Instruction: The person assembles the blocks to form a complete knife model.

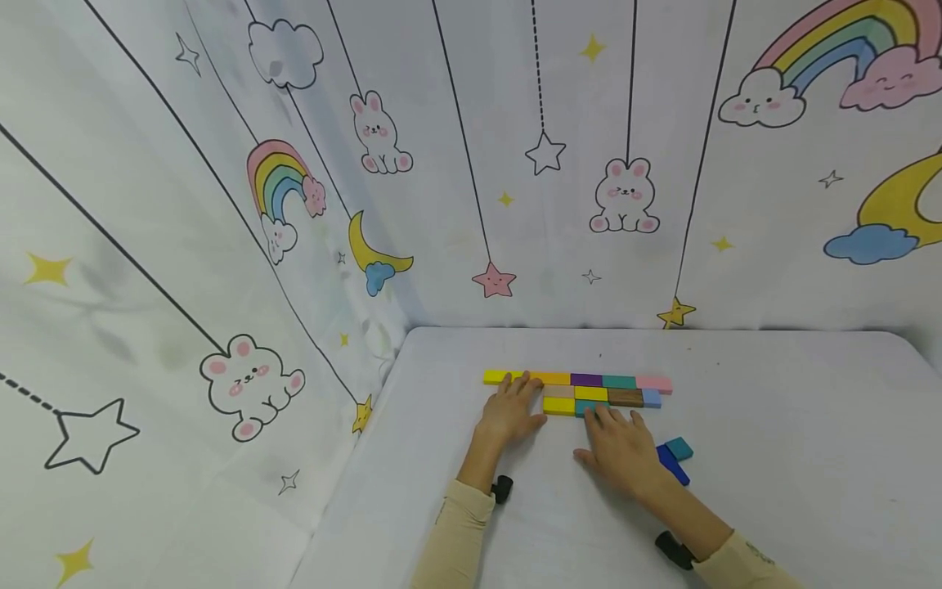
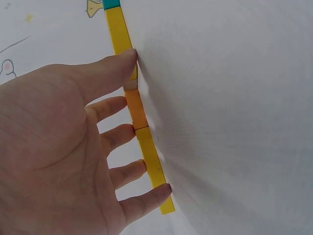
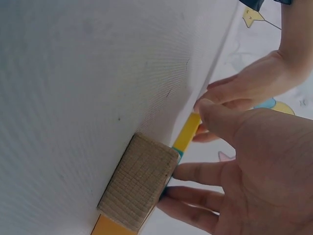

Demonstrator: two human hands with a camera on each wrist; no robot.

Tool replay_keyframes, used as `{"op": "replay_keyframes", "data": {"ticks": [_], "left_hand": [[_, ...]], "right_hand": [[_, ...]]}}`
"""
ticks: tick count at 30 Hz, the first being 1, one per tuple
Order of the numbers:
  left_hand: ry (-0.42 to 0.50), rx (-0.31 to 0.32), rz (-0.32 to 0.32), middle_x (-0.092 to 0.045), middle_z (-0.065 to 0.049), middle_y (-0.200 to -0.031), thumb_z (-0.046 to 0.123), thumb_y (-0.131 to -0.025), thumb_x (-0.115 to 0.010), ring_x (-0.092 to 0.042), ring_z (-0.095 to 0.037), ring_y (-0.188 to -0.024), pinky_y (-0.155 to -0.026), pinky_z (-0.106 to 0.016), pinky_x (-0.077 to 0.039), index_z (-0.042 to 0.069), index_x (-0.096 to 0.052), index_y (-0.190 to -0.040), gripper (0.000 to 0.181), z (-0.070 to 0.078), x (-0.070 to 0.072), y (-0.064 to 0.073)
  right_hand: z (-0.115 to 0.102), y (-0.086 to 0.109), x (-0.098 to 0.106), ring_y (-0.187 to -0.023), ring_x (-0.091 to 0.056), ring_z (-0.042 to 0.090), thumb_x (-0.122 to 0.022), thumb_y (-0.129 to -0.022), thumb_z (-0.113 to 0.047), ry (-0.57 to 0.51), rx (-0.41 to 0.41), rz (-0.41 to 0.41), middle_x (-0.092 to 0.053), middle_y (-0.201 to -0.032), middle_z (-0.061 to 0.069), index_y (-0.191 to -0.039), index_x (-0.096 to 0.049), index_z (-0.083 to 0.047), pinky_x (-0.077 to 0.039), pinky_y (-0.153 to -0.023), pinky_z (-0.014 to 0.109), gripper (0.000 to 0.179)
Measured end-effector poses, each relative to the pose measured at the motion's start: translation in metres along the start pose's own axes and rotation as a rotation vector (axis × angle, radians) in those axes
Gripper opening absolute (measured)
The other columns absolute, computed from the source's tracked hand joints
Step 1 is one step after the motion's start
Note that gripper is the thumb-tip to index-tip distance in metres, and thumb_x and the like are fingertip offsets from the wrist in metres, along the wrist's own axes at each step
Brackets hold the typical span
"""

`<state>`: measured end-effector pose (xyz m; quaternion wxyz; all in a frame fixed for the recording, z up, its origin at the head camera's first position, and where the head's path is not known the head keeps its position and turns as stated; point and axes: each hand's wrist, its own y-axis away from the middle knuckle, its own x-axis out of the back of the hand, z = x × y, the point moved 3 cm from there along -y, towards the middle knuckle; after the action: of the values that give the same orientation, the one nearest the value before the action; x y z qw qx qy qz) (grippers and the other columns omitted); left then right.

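Note:
Flat coloured blocks lie in three rows on a white table. The back row has yellow, orange [image 1: 557,379], purple [image 1: 586,379], teal and pink pieces; the middle row runs beige, yellow, brown, light blue. In front lie a yellow block [image 1: 559,406] and a teal block [image 1: 587,407]. My left hand [image 1: 508,415] spreads its fingers along the back row's yellow block [image 2: 154,161] and orange block; its thumb touches a yellow block's end. My right hand [image 1: 621,451] rests its fingertips at the front teal block, thumb held apart. Both hands' fingers are fairly straight.
A loose teal block [image 1: 679,448] and a blue block [image 1: 675,466] lie beside my right hand. A wood-grained block [image 3: 139,181] looms close in the right wrist view. Behind the table [image 1: 795,458] hangs a patterned white curtain [image 1: 456,164], also along the left side.

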<state>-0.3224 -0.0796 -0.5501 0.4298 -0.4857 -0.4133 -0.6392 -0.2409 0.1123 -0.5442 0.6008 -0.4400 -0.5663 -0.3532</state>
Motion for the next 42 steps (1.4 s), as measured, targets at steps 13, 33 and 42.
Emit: {"op": "replay_keyframes", "data": {"ticks": [13,33,42], "left_hand": [[0.004,0.009,-0.01,-0.027,-0.002,-0.172,0.045,-0.102,-0.065,-0.022,-0.035,-0.158,-0.121,-0.059,-0.034,0.029,-0.04,-0.158,0.063,0.001,-0.002,0.0],[-0.014,0.007,0.004,-0.029,-0.002,-0.171,0.045,-0.102,-0.066,-0.024,-0.035,-0.157,-0.119,-0.059,-0.037,0.029,-0.042,-0.157,0.062,0.002,-0.001,-0.001],[-0.01,-0.003,0.006,-0.029,-0.002,-0.171,0.047,-0.102,-0.065,-0.024,-0.035,-0.157,-0.118,-0.059,-0.038,0.03,-0.042,-0.157,0.062,0.002,0.001,-0.001]], "right_hand": [[0.001,-0.001,-0.004,-0.131,-0.057,0.044,-0.078,-0.091,-0.05,0.015,0.008,0.014,-0.059,-0.143,0.024,-0.142,-0.059,0.001,-0.042,-0.108,0.071,0.075],[0.006,-0.01,-0.009,-0.134,-0.053,0.046,-0.076,-0.093,-0.052,-0.119,-0.099,0.02,-0.059,-0.142,0.026,-0.141,-0.059,0.002,-0.041,-0.11,0.07,0.075],[0.011,-0.008,0.006,-0.13,-0.057,0.044,-0.081,-0.091,-0.043,-0.222,-0.131,0.137,-0.062,-0.136,0.025,-0.134,-0.064,0.003,-0.045,-0.109,0.064,0.065]]}}
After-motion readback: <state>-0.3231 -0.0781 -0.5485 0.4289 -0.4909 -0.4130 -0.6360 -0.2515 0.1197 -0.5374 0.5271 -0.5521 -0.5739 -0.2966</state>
